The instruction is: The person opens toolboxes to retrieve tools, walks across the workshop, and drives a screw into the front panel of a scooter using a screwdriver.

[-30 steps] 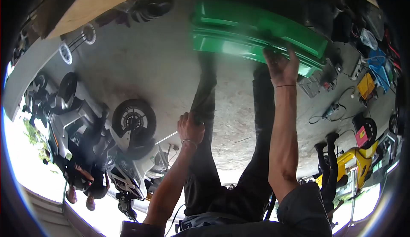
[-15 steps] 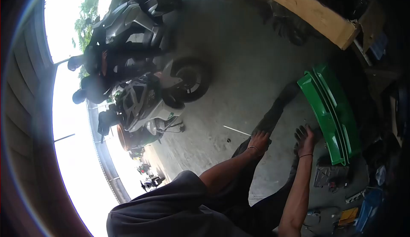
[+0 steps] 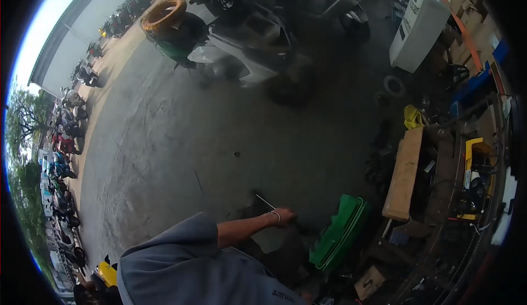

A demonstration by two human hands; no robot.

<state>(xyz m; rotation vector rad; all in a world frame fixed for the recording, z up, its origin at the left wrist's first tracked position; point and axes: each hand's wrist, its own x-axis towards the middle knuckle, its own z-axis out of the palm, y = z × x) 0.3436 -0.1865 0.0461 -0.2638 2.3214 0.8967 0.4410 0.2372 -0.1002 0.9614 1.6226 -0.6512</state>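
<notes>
My left hand (image 3: 286, 217) is closed around a tool whose thin metal shaft (image 3: 265, 201) points up and left; its handle is hidden in the fist. To the right of this hand, a glossy green panel (image 3: 339, 232) with ridges lies tilted, and the hand does not touch it. My right hand cannot be seen; only a small patch of skin shows at the bottom edge, left of the panel.
Beyond the floor (image 3: 164, 151) stand a grey motorcycle (image 3: 252, 41) and an orange tyre (image 3: 163, 15). A cardboard box (image 3: 404, 176) and a cluttered shelf lie right. A white cabinet (image 3: 420, 28) is at upper right. A small round object (image 3: 236, 154) lies on the floor.
The view has swung round toward the motorcycles and the outdoor area. My right hand, on the green panel at first and then spread beside it, has left the view. My left hand still grips the tool.
</notes>
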